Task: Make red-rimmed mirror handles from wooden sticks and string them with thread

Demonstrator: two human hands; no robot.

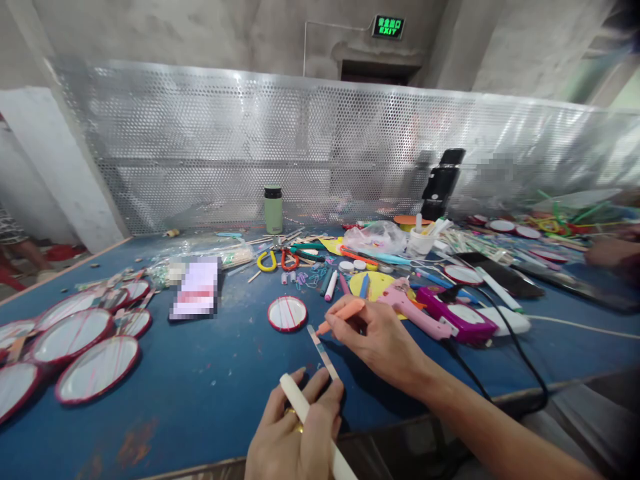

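Observation:
My right hand [380,337] is closed around an orange marker [341,315], its tip touching the far end of a thin flat stick [323,352] lying on the blue table [200,387]. My left hand [295,433] pins the near end of that stick with its fingertips while a white glue stick [310,423] lies gripped between its fingers. A small round red-rimmed disc [287,313] sits just beyond the stick.
Several large red-rimmed discs [75,347] lie at the left. A pink glue gun [413,313], a magenta glue gun [457,320] and their black cable [520,360] are at the right. Scissors, pens, a green bottle [273,209] and a phone stand [440,183] crowd the back. Another person's hand [613,253] rests far right.

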